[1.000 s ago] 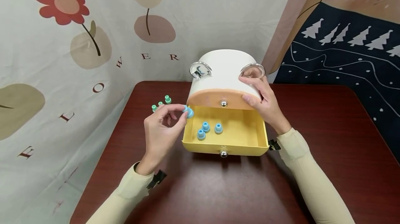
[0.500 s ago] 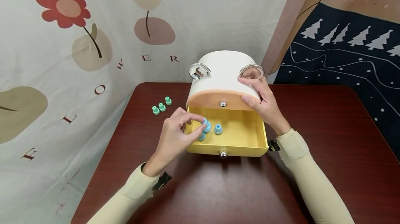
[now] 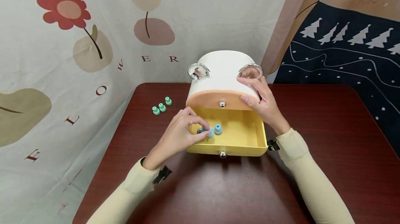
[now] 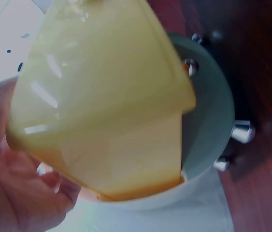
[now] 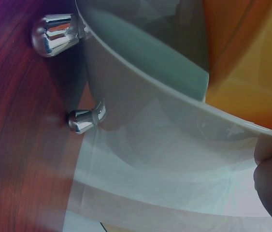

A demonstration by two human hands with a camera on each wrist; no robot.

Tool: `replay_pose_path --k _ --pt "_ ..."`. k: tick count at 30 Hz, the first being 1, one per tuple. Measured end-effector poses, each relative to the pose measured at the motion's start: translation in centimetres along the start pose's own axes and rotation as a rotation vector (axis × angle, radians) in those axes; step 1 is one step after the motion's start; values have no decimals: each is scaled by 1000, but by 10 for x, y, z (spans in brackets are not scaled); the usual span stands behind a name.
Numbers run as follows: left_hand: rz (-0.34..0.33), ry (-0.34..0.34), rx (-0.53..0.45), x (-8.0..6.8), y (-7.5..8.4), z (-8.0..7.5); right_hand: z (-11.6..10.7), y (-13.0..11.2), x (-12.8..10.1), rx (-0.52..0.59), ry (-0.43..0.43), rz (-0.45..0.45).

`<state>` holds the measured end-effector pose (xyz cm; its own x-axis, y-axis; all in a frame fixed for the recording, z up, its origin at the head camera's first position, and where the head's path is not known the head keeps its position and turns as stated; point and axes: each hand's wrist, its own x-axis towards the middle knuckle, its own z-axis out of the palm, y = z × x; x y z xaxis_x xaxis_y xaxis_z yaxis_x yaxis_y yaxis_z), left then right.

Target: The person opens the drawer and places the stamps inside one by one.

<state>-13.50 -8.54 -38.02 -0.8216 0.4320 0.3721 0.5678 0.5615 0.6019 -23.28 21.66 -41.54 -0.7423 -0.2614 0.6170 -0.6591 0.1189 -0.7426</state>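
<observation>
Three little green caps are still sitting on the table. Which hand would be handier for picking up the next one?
Probably the left hand. It works at the open yellow drawer among the blue caps, on the same side as the green caps. The right hand rests on the white box, steadying it, on the far side.

1. One white drawer box on the table; it has two drawers: one peach upper drawer, closed, and one yellow lower drawer, pulled open;
2. Two silver drawer knobs: one on the peach front, one on the yellow front;
3. Two clear ring handles on top: one on the left, one on the right;
4. Blue caps in the yellow drawer: two plainly countable, a darker bit under the fingers that cannot be counted;
5. Three green caps in a row on the table;
6. One dark red table;
7. Two hands: left, right.
</observation>
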Motion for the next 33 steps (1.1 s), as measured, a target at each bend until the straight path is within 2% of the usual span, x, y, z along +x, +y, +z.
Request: replay_pose_path --k 3,7,14,25,30,33 --pt "32 -77 49 6 -3 -2 0 -1 0 2 1 -3" --pt "43 -169 70 14 -7 -4 0 0 1 -7 4 -6" --pt "25 -256 120 23 -9 -3 1 1 2 -17 5 -11" --pt "69 -289 216 29 -11 3 1 3 1 12 9 -1" --pt "38 -288 193 28 -10 2 1 5 1 4 10 -1" --pt "21 -262 151 25 -9 0 1 4 2 -1 10 0"
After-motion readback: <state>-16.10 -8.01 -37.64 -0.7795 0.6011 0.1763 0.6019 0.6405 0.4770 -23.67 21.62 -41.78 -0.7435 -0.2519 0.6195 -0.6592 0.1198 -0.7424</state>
